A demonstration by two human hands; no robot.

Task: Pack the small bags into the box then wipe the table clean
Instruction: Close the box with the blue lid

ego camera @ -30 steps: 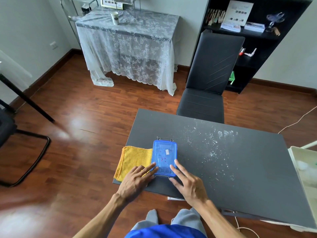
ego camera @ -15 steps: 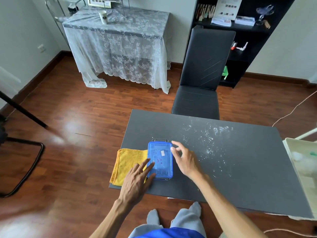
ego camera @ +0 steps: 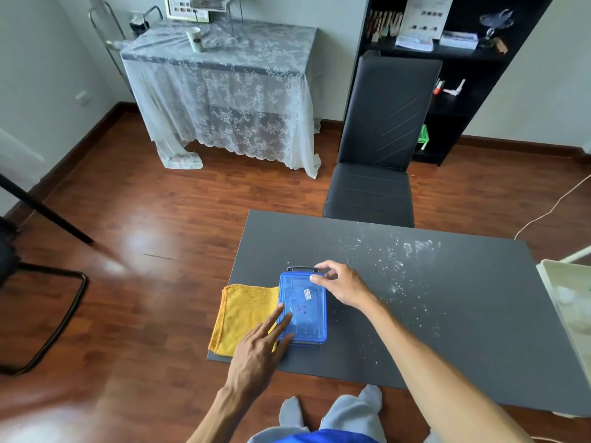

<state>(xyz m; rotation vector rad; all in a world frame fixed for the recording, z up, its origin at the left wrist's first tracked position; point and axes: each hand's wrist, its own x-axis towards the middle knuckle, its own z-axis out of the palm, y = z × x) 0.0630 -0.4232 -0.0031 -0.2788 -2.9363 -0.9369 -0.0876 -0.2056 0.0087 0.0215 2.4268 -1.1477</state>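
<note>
A blue plastic box [ego camera: 303, 306] with its lid shut lies on the dark table [ego camera: 447, 330] near the left end. Small red shapes show faintly through the lid. A folded yellow cloth [ego camera: 244, 313] lies against the box's left side. My left hand [ego camera: 259, 350] rests flat, fingers spread, on the box's near left corner. My right hand [ego camera: 339, 282] pinches the box's far right corner beside its dark handle [ego camera: 302, 269]. White powder [ego camera: 396, 260] is scattered over the table's middle and far side.
A black chair [ego camera: 380, 145] stands at the table's far side. A white tub [ego camera: 569, 311] sits off the right end. A lace-covered table [ego camera: 224, 91] and black shelves [ego camera: 447, 59] line the far wall. A black chair leg frame [ego camera: 48, 314] is at the left.
My right hand has moved from the box's near edge up to its far right corner. My left hand has slid further onto the box's near left corner.
</note>
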